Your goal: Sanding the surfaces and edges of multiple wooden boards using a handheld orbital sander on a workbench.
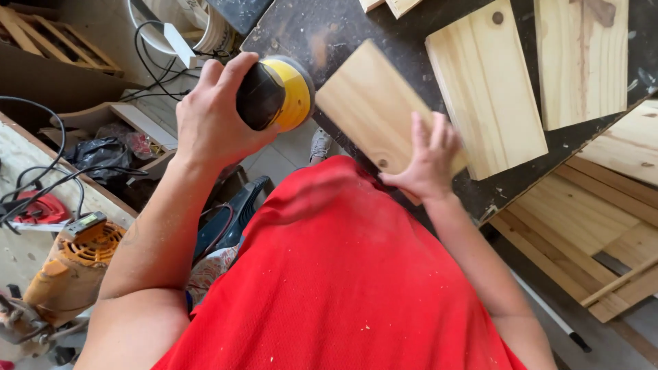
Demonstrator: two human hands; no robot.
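Head view: the left hand (212, 116) is closed over the top of a yellow and black round-bodied power sander (277, 92), fingers wrapped around its black cap. The sander sits at the near edge of the dark, dusty desk (329, 31), just beside the end of a small pale rectangular pine board (367, 113).

The right hand (428, 161) lies flat on the near corner of that board, fingers spread and slightly blurred, pressing it down rather than gripping it. The board lies at an angle on the desk, with a small dark knot showing near the hand.

Past it, two larger pale pine boards lie flat on the desk: a long pine board with a round knot near its far end (483, 89), and a wide pine board with a reddish grain streak (582, 58) at the top right. They lie near each other, apart from the small board.

A red mesh shirt (343, 274) fills the lower middle of the view.

To the right, below the desk edge, stands a stack of pale wooden slats (582, 226).

At the left, an orange power tool with a vented housing (75, 264) rests on a pale chipboard surface (20, 253), with black cables (41, 178) trailing over it. A white bucket (199, 27) stands at the top, and a wooden pallet (55, 41) lies in the top left corner. I can make out no packages or signs clearly.
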